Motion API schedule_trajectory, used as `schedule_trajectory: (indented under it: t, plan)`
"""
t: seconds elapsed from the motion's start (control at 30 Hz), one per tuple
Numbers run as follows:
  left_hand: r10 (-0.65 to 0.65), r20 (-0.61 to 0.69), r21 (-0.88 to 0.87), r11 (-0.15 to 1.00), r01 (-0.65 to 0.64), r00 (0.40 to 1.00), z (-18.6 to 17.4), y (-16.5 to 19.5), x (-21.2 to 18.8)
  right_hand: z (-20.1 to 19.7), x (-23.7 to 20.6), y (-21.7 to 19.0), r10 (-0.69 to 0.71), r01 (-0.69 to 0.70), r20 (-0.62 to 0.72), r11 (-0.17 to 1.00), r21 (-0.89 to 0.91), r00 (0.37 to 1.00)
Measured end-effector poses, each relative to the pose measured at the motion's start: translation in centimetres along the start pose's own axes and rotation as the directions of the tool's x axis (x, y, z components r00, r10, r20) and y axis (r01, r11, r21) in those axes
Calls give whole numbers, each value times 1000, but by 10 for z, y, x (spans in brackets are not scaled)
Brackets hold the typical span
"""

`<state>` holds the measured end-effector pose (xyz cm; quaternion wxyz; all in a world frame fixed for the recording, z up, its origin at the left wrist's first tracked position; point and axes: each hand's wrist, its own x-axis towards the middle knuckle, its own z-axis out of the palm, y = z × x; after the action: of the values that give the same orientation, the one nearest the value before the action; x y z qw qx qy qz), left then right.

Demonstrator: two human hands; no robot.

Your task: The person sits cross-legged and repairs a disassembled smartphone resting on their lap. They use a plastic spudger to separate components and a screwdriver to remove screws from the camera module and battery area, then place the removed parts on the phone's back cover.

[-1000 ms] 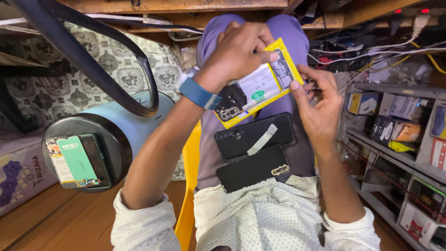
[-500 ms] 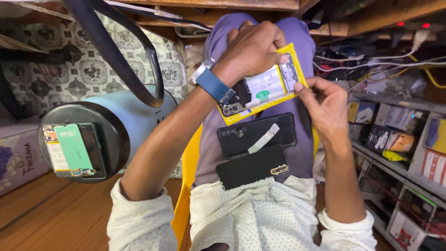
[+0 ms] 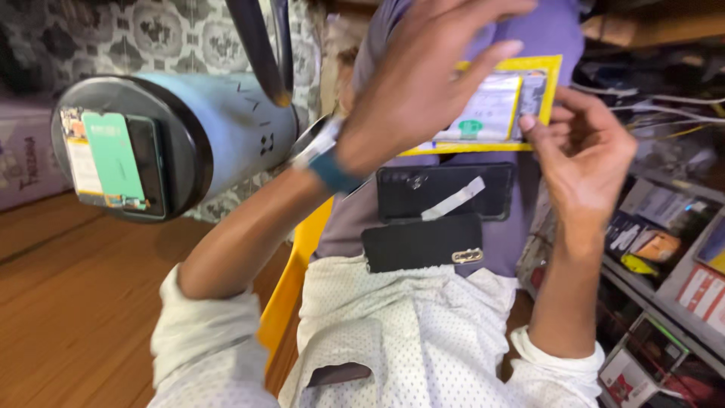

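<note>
Yellow-edged packet (image 3: 521, 91), flat with a pale label and a clear window, sits up in front of me over my lap, held against the purple cloth (image 3: 544, 30) behind it. From the head camera, my right hand (image 3: 585, 151) pinches its right edge between thumb and fingertips, and that pinch carries it. My left hand (image 3: 430, 75) is spread open across the front of the packet, fingers loose and fanned, gripping nothing; whether the palm touches the packet I cannot tell, since it hides the left half

I judge the packet light and thin, a stiffish card or foil that would bend or crease if squeezed in the middle, and likely slick on its glossy face. The edges and corners look like the safe places to grip, as my right hand does

Just below it on my lap lie two dark phones (image 3: 445, 193), one with a strip of white tape, the other (image 3: 423, 242) in a black case. A blue cylinder (image 3: 226, 128) with a phone stuck to its dark end stands to my left, shelves (image 3: 664, 257) of boxes to my right
</note>
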<state>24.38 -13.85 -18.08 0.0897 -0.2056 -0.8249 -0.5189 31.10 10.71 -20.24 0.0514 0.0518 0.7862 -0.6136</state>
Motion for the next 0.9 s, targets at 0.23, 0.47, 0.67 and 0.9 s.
schedule_trajectory:
  t: [0.23, 0.47, 0.67, 0.9]
  plan:
    - [-401, -18, 28, 915, 402, 916, -56, 14, -93, 6, -4, -11, -101, 103, 23, 980, -170, 995]
    - [-581, 49, -181, 795, 579, 813, -33, -2, -98, 6, 2, -25, -50, 64, 90, 984, -163, 995]
    - [-404, 38, -876, 427, 226, 914, -17, 18, -73, 11, -32, -36, 31, -35, 18, 967, 254, 999]
    - [-561, 127, -958, 143, 247, 818, 10, 46, -72, 34, -78, -59, -102, 20, 186, 918, 397, 977]
